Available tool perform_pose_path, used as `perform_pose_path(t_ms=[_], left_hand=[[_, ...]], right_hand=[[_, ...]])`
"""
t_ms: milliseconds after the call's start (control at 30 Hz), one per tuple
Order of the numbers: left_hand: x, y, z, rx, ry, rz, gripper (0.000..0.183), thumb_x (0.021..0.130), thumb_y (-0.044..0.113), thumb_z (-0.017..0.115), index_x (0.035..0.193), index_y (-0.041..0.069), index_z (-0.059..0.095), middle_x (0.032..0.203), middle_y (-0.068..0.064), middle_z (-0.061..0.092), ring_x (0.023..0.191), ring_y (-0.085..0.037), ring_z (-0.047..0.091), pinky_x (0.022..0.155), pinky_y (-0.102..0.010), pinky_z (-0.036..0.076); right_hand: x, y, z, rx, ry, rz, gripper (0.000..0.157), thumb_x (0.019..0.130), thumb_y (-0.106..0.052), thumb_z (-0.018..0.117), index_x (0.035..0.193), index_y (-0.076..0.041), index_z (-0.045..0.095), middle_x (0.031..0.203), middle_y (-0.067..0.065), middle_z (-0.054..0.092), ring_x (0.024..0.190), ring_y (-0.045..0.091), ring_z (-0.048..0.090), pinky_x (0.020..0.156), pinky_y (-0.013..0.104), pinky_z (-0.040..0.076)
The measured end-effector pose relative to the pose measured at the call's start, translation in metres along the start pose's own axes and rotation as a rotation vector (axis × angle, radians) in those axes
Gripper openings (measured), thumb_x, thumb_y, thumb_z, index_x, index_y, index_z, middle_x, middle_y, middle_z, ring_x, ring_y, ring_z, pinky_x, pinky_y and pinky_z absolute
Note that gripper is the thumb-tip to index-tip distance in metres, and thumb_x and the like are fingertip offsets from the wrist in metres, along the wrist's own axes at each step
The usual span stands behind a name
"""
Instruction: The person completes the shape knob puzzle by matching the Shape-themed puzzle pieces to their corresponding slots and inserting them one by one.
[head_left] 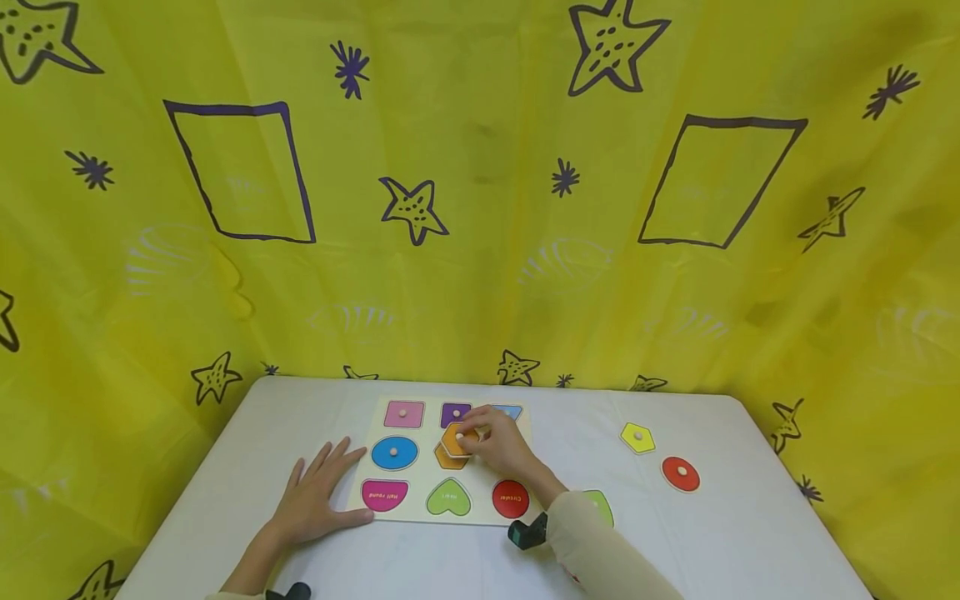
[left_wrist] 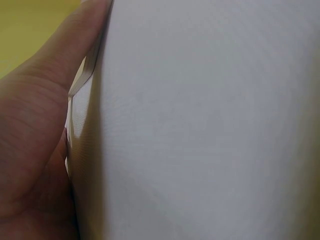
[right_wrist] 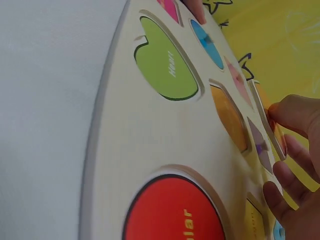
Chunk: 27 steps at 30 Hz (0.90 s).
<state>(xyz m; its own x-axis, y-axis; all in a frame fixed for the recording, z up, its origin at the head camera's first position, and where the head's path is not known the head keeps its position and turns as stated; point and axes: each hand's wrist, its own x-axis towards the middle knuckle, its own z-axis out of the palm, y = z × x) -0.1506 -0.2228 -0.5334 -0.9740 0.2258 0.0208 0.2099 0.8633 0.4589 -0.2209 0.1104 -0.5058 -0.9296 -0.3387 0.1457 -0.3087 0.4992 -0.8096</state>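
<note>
My right hand [head_left: 506, 446] pinches an orange hexagon puzzle piece [right_wrist: 263, 107] and holds it tilted just above the cream puzzle board [head_left: 418, 481]. Beneath it shows the orange hexagon recess [right_wrist: 230, 118], partly covered by the piece in the head view. Spread fingers of my left hand [head_left: 311, 504] rest at the board's left edge, with the thumb by its near corner. Seated in the board are a blue oval [head_left: 394, 452], a pink piece [head_left: 404, 414] and a purple square [head_left: 455, 412]. The green heart recess [head_left: 448, 497] and red circle recess [head_left: 511, 499] show printed words.
On the white table [head_left: 720, 542], right of the board, lie a yellow pentagon piece [head_left: 637, 437] and a red round piece [head_left: 681, 473]. A green piece [head_left: 601, 505] is partly hidden under the right sleeve. A yellow patterned curtain [head_left: 480, 292] stands behind the table.
</note>
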Motion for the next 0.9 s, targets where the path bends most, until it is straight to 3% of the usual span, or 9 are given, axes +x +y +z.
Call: perform_pose_path(t_ms=[367,900], left_hand=[[-0.001,-0.006,0.009,-0.05,0.096,0.067,0.101,0.067,0.073,0.08,0.149,0.022,0.052,0.159,-0.022,0.04,0.147,-0.05,0.022,0.114,-0.078,0.003],[-0.001,-0.003,0.006,-0.053,0.082,0.062,0.103,0.066,0.072,0.081,0.15,0.02,0.052,0.16,-0.023,0.039,0.148,-0.051,0.021,0.114,-0.078,0.002]], right_hand=[[-0.002,0.001,0.012,-0.057,-0.02,-0.02,0.007,0.09,-0.011,0.079,0.096,-0.009,0.082,0.12,0.01,0.068,0.12,0.034,0.057,0.105,0.057,0.046],[-0.001,0.008,0.022,-0.115,0.008,-0.063,0.005,0.088,-0.013,0.079,0.091,-0.01,0.082,0.118,0.01,0.068,0.118,0.033,0.052,0.101,0.055,0.04]])
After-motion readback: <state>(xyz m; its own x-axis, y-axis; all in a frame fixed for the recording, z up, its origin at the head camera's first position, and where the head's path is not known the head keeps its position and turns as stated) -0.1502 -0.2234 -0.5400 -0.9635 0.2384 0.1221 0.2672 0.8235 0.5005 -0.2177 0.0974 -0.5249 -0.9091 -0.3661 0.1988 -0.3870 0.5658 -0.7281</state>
